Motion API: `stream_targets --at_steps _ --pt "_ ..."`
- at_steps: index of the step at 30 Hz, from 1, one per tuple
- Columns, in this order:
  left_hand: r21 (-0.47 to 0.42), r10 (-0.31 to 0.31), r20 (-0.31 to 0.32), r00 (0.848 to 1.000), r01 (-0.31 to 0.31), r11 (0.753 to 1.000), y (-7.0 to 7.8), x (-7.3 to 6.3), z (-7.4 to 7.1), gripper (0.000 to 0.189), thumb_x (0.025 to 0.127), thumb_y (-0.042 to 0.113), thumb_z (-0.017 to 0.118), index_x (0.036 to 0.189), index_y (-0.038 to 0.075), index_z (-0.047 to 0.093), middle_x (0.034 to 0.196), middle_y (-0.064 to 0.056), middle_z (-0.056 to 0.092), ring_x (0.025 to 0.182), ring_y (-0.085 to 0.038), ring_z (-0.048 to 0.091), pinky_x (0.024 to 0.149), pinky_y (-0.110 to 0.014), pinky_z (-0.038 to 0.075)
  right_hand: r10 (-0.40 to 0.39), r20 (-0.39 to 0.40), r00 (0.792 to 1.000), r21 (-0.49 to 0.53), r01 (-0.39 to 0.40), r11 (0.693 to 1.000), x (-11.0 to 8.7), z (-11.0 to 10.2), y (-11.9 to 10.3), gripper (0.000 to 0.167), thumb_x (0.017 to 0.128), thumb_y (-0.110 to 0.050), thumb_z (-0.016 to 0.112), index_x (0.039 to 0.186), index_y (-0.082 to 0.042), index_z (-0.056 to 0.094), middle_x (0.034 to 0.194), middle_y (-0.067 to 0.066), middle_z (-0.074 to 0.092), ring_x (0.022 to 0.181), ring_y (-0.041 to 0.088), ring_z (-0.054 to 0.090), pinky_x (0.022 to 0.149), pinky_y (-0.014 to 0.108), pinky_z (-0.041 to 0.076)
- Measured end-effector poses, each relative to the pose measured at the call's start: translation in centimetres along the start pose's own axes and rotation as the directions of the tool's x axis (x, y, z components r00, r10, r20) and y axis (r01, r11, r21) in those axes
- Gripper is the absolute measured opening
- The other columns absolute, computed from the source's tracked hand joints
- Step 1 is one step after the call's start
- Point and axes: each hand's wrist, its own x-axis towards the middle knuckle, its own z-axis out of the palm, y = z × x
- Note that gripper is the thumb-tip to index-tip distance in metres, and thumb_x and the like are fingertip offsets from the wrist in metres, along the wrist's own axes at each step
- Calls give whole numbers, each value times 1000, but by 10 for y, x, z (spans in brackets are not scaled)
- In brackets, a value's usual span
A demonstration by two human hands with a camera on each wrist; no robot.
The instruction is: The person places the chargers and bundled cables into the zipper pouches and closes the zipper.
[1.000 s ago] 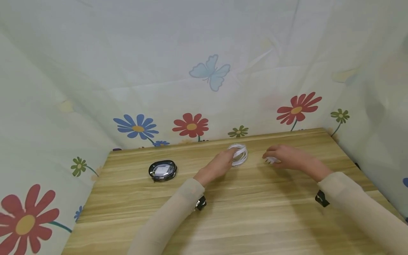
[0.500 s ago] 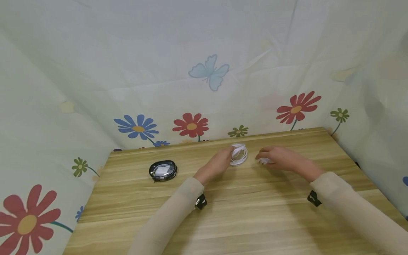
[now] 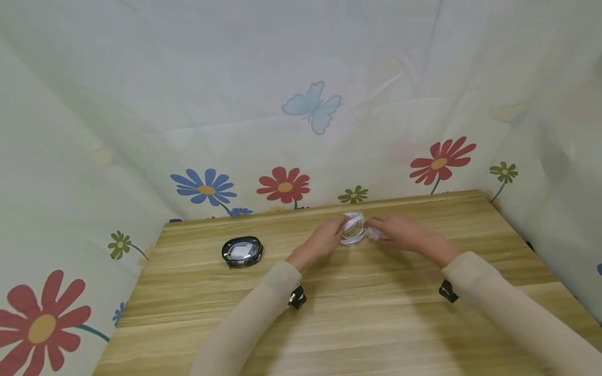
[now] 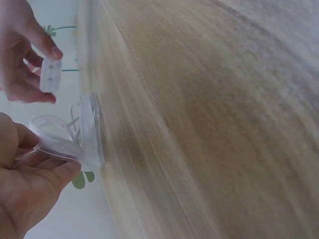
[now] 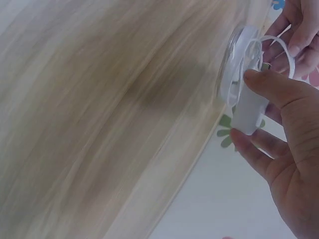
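Observation:
My left hand (image 3: 321, 240) pinches a coiled white cable (image 3: 354, 230) near the back edge of the table. In the left wrist view the loops (image 4: 52, 127) stick up from a shallow clear round case (image 4: 91, 132) that rests on the wood. Thumb and fingers of my right hand (image 3: 403, 233) hold a white charger plug (image 5: 250, 110) by its sides. Its prongs (image 3: 369, 236) point down and left in the head view. The plug is just right of the coil, above the table; whether it touches the cable I cannot tell.
Left of the hands lies a black-rimmed oval case (image 3: 242, 253) with dark cable and a white block inside. The wooden table (image 3: 367, 313) meets a flower-printed cloth wall (image 3: 320, 167) at the back, with more cloth at both sides.
My right hand has moved left with the charger plug, from well apart to right beside the coiled cable. The left hand stays at the cable, nearly still.

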Motion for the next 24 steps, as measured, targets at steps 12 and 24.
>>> stream_targets --at_steps 12,24 --pt "-53 -10 -29 1000 8 999 -3 -1 -2 37 108 15 45 144 14 55 123 -8 70 80 -12 60 76 -28 51 -63 -146 987 17 66 998 18 12 -6 39 83 -1 81 115 1 59 101 15 70 88 30 69 74 43 59" --pt "-142 -34 -75 997 23 990 -7 0 -7 32 109 17 46 139 12 57 112 -7 70 69 -11 53 65 -26 46 30 -209 978 -8 -33 999 34 21 -11 39 85 -4 81 118 1 61 109 18 68 96 34 69 79 46 58"
